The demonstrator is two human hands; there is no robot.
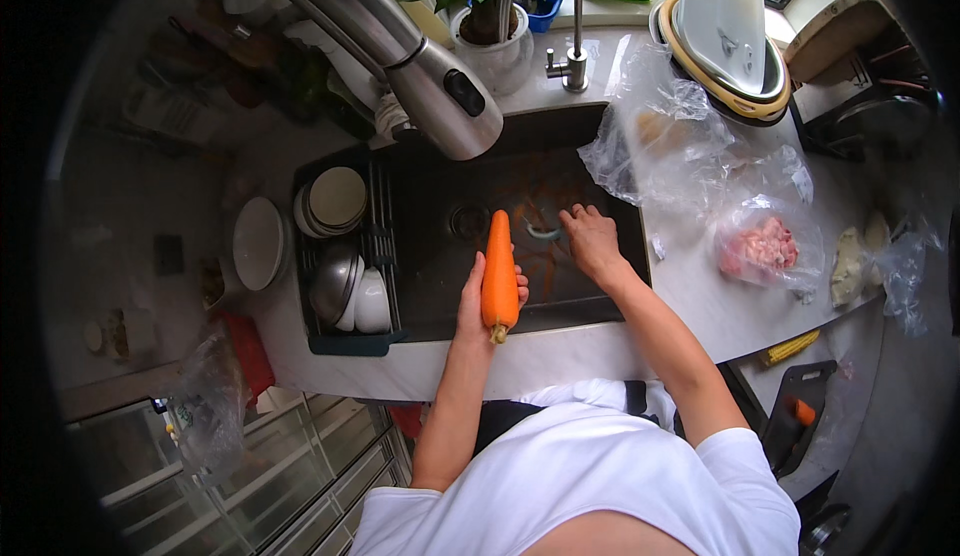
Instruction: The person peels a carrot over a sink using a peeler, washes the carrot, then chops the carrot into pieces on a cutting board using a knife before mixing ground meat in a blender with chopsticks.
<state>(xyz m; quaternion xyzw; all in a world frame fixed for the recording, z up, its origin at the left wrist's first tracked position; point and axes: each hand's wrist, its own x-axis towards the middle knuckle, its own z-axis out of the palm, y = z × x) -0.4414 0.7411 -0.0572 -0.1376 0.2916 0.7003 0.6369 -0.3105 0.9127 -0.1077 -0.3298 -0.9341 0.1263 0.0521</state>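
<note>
My left hand is wrapped around a large orange carrot and holds it over the front of the dark sink. The carrot's tapered tip points away from me, its stem end toward me, and its surface looks smooth and peeled. Over the sink's right side, my right hand is bent downward with its fingers apart and nothing visible in it. Just left of those fingers lies a small pale blue tool, possibly a peeler. Thin orange peelings are scattered on the sink floor around it.
Above the sink hangs a metal pull-out faucet. A rack of bowls fills the sink's left side. On the right counter are crumpled plastic bags and bagged raw meat. Farther right are corn and a dark cutting board.
</note>
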